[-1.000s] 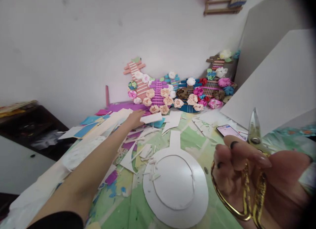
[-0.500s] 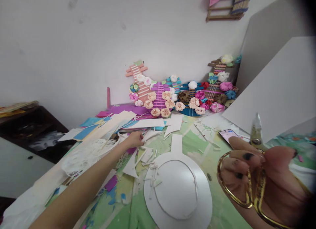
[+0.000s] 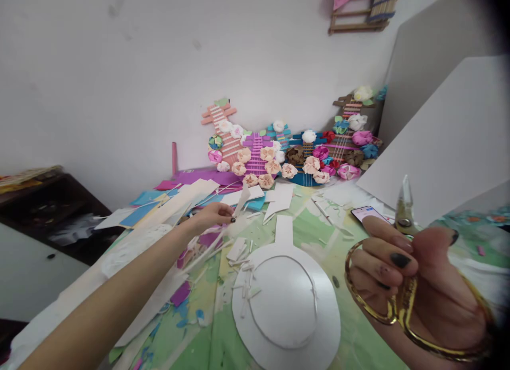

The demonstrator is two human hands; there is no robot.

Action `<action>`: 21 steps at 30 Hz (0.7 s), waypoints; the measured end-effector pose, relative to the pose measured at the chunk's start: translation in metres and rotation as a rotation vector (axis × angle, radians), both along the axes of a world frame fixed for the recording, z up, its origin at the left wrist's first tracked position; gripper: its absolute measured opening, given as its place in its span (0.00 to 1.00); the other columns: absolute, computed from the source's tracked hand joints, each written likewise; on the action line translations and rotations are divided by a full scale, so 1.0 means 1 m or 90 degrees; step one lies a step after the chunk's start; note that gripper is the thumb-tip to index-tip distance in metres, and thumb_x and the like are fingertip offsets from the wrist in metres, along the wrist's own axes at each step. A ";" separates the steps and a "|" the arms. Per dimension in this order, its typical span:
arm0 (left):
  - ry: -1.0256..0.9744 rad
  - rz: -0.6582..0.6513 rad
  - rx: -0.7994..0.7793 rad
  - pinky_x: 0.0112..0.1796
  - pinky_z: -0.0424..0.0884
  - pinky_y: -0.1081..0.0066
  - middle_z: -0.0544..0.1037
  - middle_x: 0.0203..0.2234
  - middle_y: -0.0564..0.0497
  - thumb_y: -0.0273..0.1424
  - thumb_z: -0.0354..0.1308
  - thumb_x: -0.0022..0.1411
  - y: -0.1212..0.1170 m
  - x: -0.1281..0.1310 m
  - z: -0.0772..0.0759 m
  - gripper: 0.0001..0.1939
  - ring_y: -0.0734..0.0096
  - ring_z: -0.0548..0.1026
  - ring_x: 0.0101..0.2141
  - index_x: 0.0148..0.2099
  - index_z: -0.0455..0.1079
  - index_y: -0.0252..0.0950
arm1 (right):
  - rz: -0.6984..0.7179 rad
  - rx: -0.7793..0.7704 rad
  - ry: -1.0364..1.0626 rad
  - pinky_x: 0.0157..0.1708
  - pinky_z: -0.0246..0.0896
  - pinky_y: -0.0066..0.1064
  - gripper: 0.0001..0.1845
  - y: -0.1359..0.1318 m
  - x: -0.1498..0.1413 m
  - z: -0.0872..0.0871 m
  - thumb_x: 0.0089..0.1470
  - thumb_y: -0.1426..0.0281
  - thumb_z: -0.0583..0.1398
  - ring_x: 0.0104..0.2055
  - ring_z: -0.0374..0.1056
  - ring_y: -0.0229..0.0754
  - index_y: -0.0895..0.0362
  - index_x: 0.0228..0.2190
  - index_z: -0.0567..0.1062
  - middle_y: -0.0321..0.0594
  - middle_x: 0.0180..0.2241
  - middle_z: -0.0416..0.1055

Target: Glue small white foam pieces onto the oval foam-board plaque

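My right hand (image 3: 406, 285) is closed round the handles of gold scissors (image 3: 404, 213), held up near my face with the blades shut and pointing upward. My left hand (image 3: 213, 216) reaches out over the table and pinches a thin white paper strip (image 3: 241, 200), lifted off the scrap pile. Below them lies a large white round cutout with a neck tab (image 3: 285, 301), a smaller circle scored inside it. Small white offcuts (image 3: 239, 253) lie scattered along its left edge.
Paper guitars covered in paper flowers (image 3: 279, 154) lean against the wall at the back. A phone (image 3: 364, 213) lies right of the cutout. Big white boards (image 3: 442, 141) lean at the right. Coloured sheets (image 3: 159, 202) pile up at left, beside a dark cabinet (image 3: 48, 216).
My left hand drew back from the far pile, dipped among the scraps, and now holds a white strip raised off the table. The scissors stayed up in my right hand, shifting slightly.
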State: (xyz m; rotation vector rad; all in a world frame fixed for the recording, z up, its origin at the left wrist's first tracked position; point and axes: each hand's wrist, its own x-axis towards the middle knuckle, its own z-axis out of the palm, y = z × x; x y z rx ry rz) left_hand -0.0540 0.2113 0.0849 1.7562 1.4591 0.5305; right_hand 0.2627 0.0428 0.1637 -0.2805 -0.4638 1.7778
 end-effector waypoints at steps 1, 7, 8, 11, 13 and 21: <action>-0.020 0.004 0.004 0.25 0.64 0.74 0.76 0.23 0.51 0.39 0.63 0.43 -0.001 0.001 0.004 0.18 0.73 0.71 0.24 0.34 0.72 0.32 | -0.002 0.004 0.002 0.19 0.66 0.18 0.16 0.000 -0.001 0.000 0.40 0.63 0.69 0.20 0.68 0.33 0.55 0.20 0.67 0.31 0.16 0.69; -0.100 0.070 0.078 0.26 0.67 0.73 0.76 0.24 0.51 0.38 0.64 0.44 0.017 0.003 0.032 0.19 0.72 0.73 0.25 0.37 0.71 0.32 | 0.000 0.008 0.018 0.19 0.66 0.19 0.16 0.001 -0.001 -0.003 0.43 0.62 0.68 0.19 0.66 0.31 0.54 0.21 0.67 0.31 0.16 0.68; -0.110 0.084 0.099 0.26 0.67 0.73 0.75 0.24 0.51 0.38 0.64 0.46 0.022 0.003 0.036 0.19 0.71 0.74 0.25 0.38 0.70 0.32 | 0.002 0.007 0.018 0.19 0.65 0.19 0.16 0.001 0.000 -0.004 0.44 0.61 0.67 0.19 0.66 0.31 0.54 0.22 0.67 0.31 0.16 0.68; -0.121 0.117 0.160 0.26 0.68 0.73 0.74 0.24 0.51 0.40 0.60 0.51 0.039 0.007 0.040 0.18 0.70 0.75 0.26 0.40 0.67 0.32 | -0.002 0.015 0.017 0.18 0.64 0.19 0.15 0.001 0.001 -0.005 0.46 0.60 0.65 0.18 0.65 0.31 0.54 0.22 0.67 0.31 0.16 0.68; -0.101 0.122 0.184 0.25 0.68 0.73 0.74 0.23 0.52 0.40 0.59 0.54 0.050 0.009 0.039 0.17 0.70 0.75 0.25 0.40 0.66 0.32 | -0.005 0.024 0.013 0.18 0.64 0.20 0.15 0.001 0.001 -0.005 0.47 0.60 0.65 0.18 0.65 0.32 0.55 0.22 0.67 0.32 0.16 0.68; 0.160 0.017 0.166 0.24 0.68 0.74 0.73 0.21 0.53 0.37 0.56 0.59 0.102 0.009 0.026 0.13 0.76 0.71 0.22 0.36 0.71 0.31 | -0.013 0.053 0.006 0.16 0.63 0.19 0.14 0.005 0.000 -0.009 0.50 0.61 0.63 0.17 0.65 0.31 0.55 0.22 0.66 0.31 0.16 0.68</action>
